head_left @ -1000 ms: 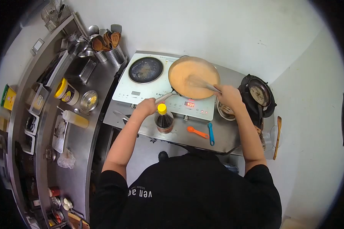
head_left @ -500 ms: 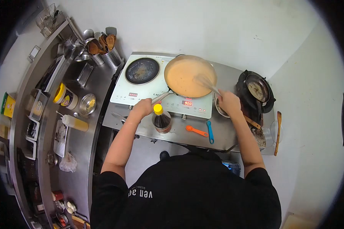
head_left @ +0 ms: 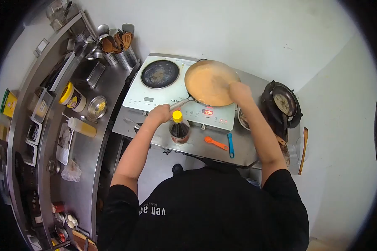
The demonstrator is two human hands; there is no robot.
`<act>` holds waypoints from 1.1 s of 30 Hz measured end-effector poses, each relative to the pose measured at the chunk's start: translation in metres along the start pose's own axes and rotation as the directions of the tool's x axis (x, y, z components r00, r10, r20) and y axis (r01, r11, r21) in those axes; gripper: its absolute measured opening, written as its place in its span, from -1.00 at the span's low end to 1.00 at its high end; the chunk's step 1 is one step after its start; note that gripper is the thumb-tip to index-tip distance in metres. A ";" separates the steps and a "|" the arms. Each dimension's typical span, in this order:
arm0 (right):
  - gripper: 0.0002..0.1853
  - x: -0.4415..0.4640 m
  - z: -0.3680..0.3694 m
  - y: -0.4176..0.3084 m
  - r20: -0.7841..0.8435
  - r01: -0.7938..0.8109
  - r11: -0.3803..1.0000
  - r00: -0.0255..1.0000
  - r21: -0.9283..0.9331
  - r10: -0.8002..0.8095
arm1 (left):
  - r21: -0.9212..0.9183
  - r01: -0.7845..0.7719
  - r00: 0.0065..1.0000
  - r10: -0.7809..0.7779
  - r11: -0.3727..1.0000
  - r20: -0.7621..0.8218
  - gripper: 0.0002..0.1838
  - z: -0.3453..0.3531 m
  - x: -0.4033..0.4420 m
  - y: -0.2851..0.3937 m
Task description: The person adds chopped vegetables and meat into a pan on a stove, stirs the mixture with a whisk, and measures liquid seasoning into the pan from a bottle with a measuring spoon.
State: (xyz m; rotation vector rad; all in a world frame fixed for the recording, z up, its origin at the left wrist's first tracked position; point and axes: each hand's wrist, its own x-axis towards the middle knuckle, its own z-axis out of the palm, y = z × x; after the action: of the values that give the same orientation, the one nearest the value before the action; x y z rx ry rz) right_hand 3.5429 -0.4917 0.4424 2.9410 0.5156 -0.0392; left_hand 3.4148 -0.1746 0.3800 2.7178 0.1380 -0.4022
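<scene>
My left hand (head_left: 159,115) is closed round the metal handle of a wide pan (head_left: 191,93). Orange-coloured sauce (head_left: 205,85) fills the pan, which sits on the right plate of a white double cooktop (head_left: 140,100) whose display reads 900. Over the pan's right side, my right hand (head_left: 240,93) is closed on the whisk; its handle is mostly hidden by the hand, and its wires are blurred in the sauce. A dark bottle with a yellow cap (head_left: 179,129) stands just below my left hand.
A black frying pan (head_left: 160,74) occupies the left plate. Orange (head_left: 216,143) and blue (head_left: 231,145) measuring spoons lie on the front counter. At right are a small pan on a black burner (head_left: 284,103) and a wooden utensil (head_left: 304,150). The left counter holds a squeeze bottle (head_left: 83,127).
My right hand has moved up and left, further over the pan, with the whisk. My left hand keeps its hold on the pan handle. The camera view has shifted slightly.
</scene>
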 end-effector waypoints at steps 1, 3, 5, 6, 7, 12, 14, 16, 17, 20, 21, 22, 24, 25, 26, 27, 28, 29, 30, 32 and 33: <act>-0.74 -0.001 0.009 -0.007 -0.078 0.073 0.994 0.995 0.079 -0.067 | 0.008 0.015 1.000 -0.015 1.000 0.012 -0.13 0.000 0.000 0.000; -0.72 -0.012 0.006 -0.006 -0.168 0.156 0.977 0.977 0.148 -0.131 | 0.015 0.031 0.999 -0.032 0.999 0.016 -0.16 -0.004 0.000 0.000; -0.77 -0.044 -0.039 0.010 0.039 0.142 0.973 0.988 0.181 -0.151 | 0.018 0.040 0.998 -0.041 0.999 0.043 -0.15 -0.007 -0.003 0.005; -0.77 -0.048 -0.056 0.008 0.046 0.136 0.974 0.988 0.179 -0.146 | 0.016 0.035 0.998 -0.036 0.999 0.050 -0.15 -0.005 -0.001 0.004; -0.74 -0.047 -0.070 0.003 0.086 0.030 0.982 0.995 0.188 -0.047 | 0.004 0.033 0.999 -0.033 0.999 0.043 -0.15 -0.003 0.000 0.002; -0.58 0.002 0.011 -0.011 -0.079 0.081 0.981 0.995 0.178 -0.067 | -0.002 0.009 1.000 -0.009 1.000 0.021 -0.15 -0.001 0.000 -0.001; -0.60 -0.027 -0.023 -0.004 -0.025 0.098 0.977 0.995 0.192 -0.095 | 0.003 0.010 1.000 -0.010 1.000 0.019 -0.16 -0.005 -0.001 0.000; -0.62 -0.040 -0.055 0.002 0.045 0.107 0.973 0.992 0.202 -0.119 | 0.008 0.024 0.999 -0.024 1.000 0.031 -0.16 -0.006 -0.003 0.003; -0.66 -0.036 -0.065 0.004 0.096 0.009 0.988 0.995 0.151 -0.024 | 0.007 0.021 0.999 -0.021 1.000 0.043 -0.16 -0.002 -0.002 0.002; -0.68 -0.012 -0.032 -0.004 0.089 -0.092 0.989 0.993 0.120 0.081 | -0.028 -0.031 1.000 0.031 0.999 -0.003 -0.13 0.003 0.001 -0.004; -0.66 0.000 -0.008 -0.011 0.031 -0.025 0.992 0.999 0.127 0.021 | -0.013 -0.009 1.000 0.009 1.000 0.013 -0.14 0.001 0.000 -0.002; -0.64 0.003 -0.007 -0.019 -0.031 0.043 0.990 0.999 0.132 -0.039 | 0.005 0.014 1.000 -0.014 1.000 0.026 -0.16 -0.003 0.000 -0.001; -0.63 -0.023 -0.022 -0.010 -0.013 0.066 0.982 0.998 0.178 -0.064 | 0.010 0.024 0.999 -0.024 1.000 0.028 -0.15 -0.006 -0.003 0.003; -0.63 -0.037 -0.038 -0.006 0.016 0.082 0.971 0.996 0.225 -0.088 | 0.011 0.033 0.999 -0.034 0.999 0.041 -0.15 -0.007 -0.003 0.003; -0.63 -0.037 -0.051 -0.001 0.016 0.084 0.971 0.996 0.222 -0.090 | 0.008 0.035 0.999 -0.035 0.999 0.041 -0.15 -0.006 0.001 0.001; -0.63 -0.036 -0.062 0.005 0.080 0.022 0.984 0.996 0.179 -0.037 | 0.006 0.025 0.999 -0.025 1.000 0.025 -0.15 0.000 0.005 -0.004; -0.62 -0.034 -0.065 0.010 0.146 -0.045 0.990 0.989 0.135 0.025 | 0.009 0.011 1.000 -0.011 1.000 0.016 -0.15 0.002 0.005 -0.005; -0.62 -0.021 -0.050 0.007 0.126 -0.138 0.982 0.985 0.130 0.121 | 0.013 0.009 0.999 -0.010 1.000 0.033 -0.14 0.003 0.006 -0.005; -0.62 -0.012 -0.025 0.002 0.127 -0.141 0.981 0.984 0.132 0.125 | 0.015 0.007 0.999 -0.007 1.000 0.035 -0.14 0.004 0.006 -0.003; -0.63 0.009 0.013 -0.008 0.026 -0.015 0.993 1.000 0.118 0.012 | 0.019 0.019 0.999 -0.019 1.000 0.037 -0.14 0.001 0.005 -0.004; -0.63 -0.001 0.001 -0.009 0.017 -0.011 0.993 1.000 0.118 0.009 | 0.020 0.020 0.999 -0.021 1.000 0.028 -0.14 0.000 0.005 -0.005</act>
State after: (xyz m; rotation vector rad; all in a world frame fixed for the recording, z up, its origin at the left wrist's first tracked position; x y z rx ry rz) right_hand 3.5388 -0.4843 0.4402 3.0555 0.5128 -0.0959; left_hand 3.4190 -0.1698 0.3768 2.7306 0.1553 -0.4501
